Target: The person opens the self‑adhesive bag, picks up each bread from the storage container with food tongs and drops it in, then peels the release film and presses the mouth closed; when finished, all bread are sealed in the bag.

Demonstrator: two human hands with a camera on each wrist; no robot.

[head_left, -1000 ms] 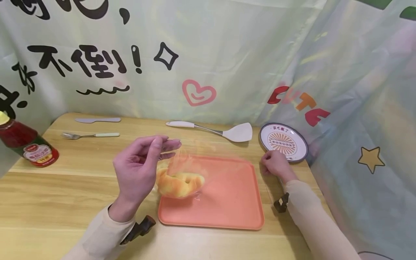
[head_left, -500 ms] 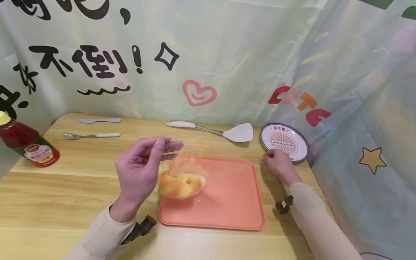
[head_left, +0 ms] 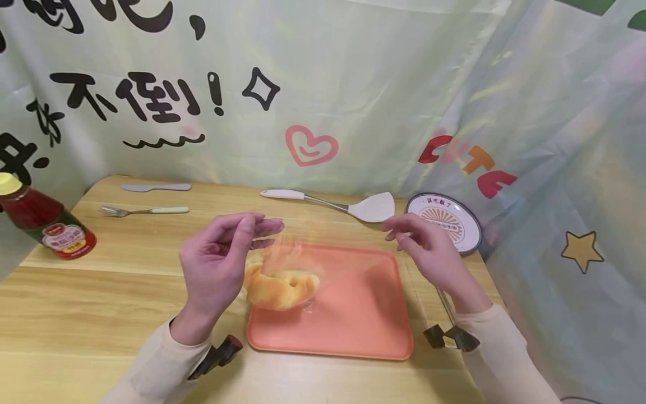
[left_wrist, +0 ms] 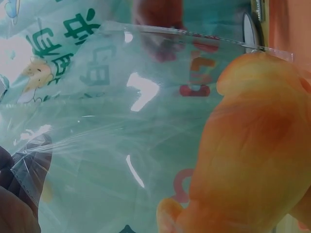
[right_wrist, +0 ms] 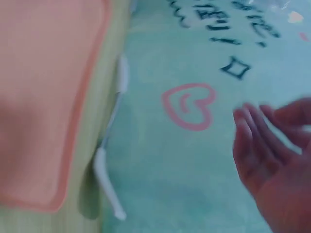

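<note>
My left hand (head_left: 217,258) pinches the edge of a clear plastic bag (left_wrist: 131,126), held up over the left side of the tray. Inside the bag is a golden bread roll (head_left: 282,289), which hangs above the coral tray (head_left: 353,336). The left wrist view shows the fingers (left_wrist: 39,170) on the bag's gathered film, with the bread (left_wrist: 252,145) large at the right. My right hand (head_left: 429,249) is raised above the tray's right edge, in front of the plate. Its fingers are loosely bent and hold nothing.
A white spatula (head_left: 370,207) lies behind the tray, and a patterned plate (head_left: 466,224) sits at the back right. A knife (head_left: 156,187), a fork (head_left: 169,210) and a ketchup bottle (head_left: 63,238) are on the left. A thin metallic item (head_left: 446,306) is partly hidden by my right wrist.
My right hand has lifted off the table beside the plate and moved left and up, its fingers opening out. My left hand and the bagged bread have stayed almost still.
</note>
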